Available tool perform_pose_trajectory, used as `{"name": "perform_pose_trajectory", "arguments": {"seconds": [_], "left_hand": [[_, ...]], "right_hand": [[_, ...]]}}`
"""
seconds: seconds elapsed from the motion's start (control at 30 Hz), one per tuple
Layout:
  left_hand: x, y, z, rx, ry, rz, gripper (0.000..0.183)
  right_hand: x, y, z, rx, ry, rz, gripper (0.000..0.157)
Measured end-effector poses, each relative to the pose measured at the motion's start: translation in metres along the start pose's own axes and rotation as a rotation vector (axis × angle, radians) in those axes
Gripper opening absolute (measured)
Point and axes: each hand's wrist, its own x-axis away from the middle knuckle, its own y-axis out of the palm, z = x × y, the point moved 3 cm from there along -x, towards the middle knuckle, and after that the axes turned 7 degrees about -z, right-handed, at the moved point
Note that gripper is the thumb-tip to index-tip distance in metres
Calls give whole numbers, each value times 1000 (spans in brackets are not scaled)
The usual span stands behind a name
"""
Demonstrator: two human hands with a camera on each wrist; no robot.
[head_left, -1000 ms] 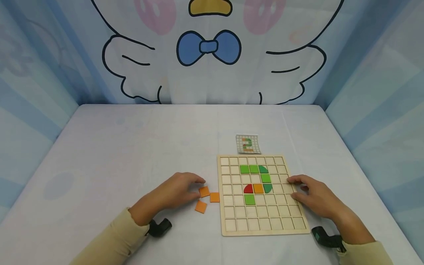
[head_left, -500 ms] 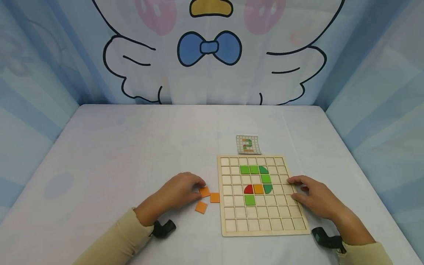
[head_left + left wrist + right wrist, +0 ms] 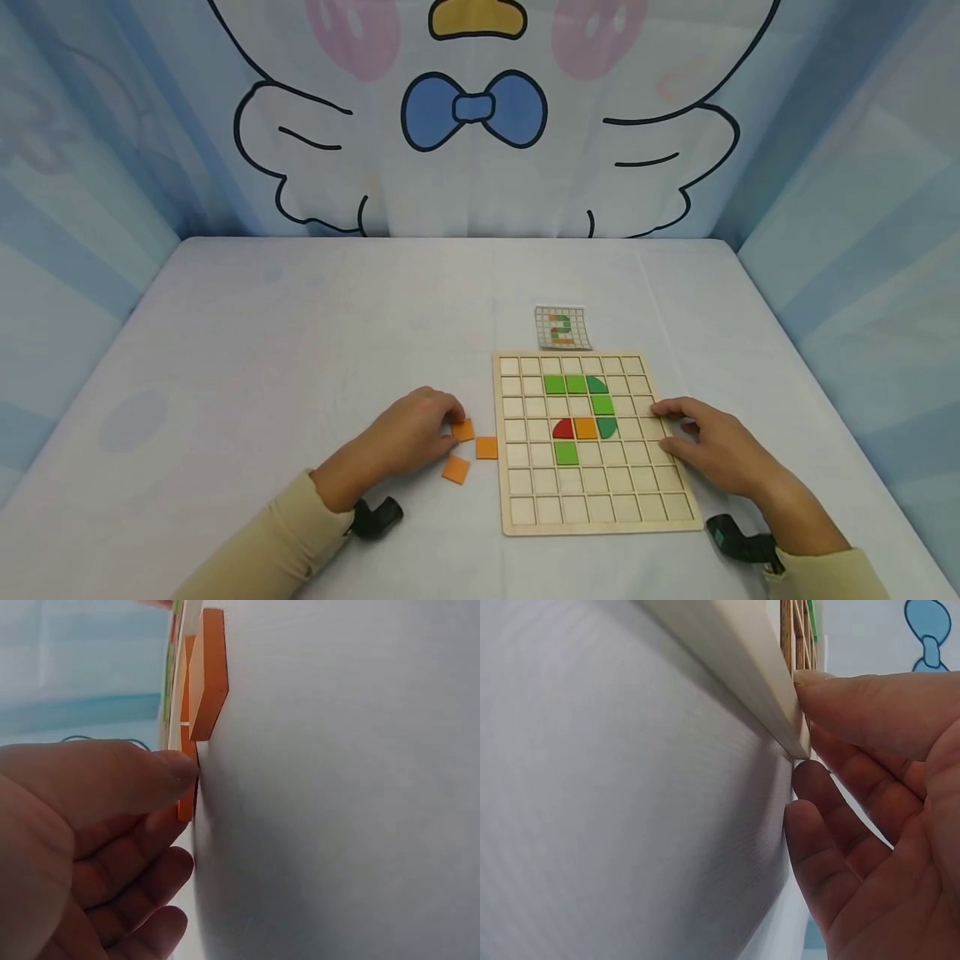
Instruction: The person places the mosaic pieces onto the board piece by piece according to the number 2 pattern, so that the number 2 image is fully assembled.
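My left hand pinches an orange square tile between thumb and fingers, left of the wooden grid board. In the left wrist view, the thumb covers part of that tile. Two other orange tiles lie close by: one beside the board's left edge, another nearer the front. My right hand holds the board's right edge, its thumb over the rim and its other fingers at the side. Green, red and orange pieces sit in the board's cells, among them a red quarter-round.
A small card printed with a coloured grid pattern lies just behind the board. White cloth covers the table, with printed curtains at the back and sides. Black wrist cameras hang below both wrists.
My left hand has moved slightly right, and its fingers have closed onto the orange tile. The right hand and the board have stayed in place.
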Motion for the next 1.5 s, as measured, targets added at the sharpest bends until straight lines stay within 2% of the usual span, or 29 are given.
{"name": "perform_pose_trajectory", "arguments": {"seconds": [0.1,0.27,0.4,0.6,0.9,1.03,1.3,1.5], "left_hand": [[0,-2,0,7,9,21,19],[-2,-4,7,47,81,31,18],[-4,2,18,54,128,-2,18],[-11,12,40,33,227,-10,14],[-26,28,70,-41,248,-65,15],[-29,34,81,-64,286,-83,14],[-28,41,94,-113,376,-30,12],[-28,47,100,-142,385,-30,13]], "right_hand": [[0,0,0,4,-3,0,39],[0,0,0,8,-2,0,39],[0,1,0,5,3,-2,40],[0,1,0,-3,3,1,39],[-1,1,0,-9,-2,-1,39],[-1,1,1,-12,-1,-4,39],[-1,2,1,-7,8,-3,39],[-1,2,2,-3,13,-3,39]]}}
